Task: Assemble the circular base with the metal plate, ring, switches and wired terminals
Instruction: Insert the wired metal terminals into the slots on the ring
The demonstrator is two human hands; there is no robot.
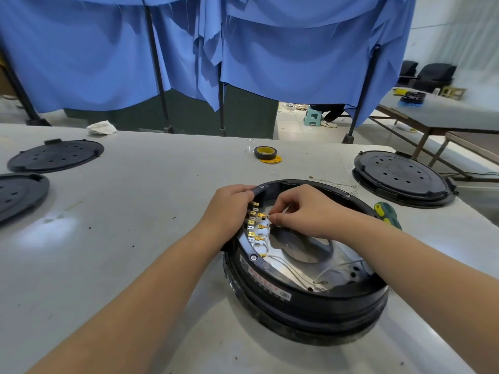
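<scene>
The round base (305,268) sat on the table (135,211) just in front of the person. The right hand (305,211) pinched a white wire end (267,217), pointing left toward the row of brass tabs (253,222) just beside its fingertips; the left hand (229,206) gripped the rim behind that row.

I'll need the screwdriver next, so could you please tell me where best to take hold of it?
By the green and yellow handle, from the right: it lies flat on the table, and the base and right forearm cover its near end.
</scene>
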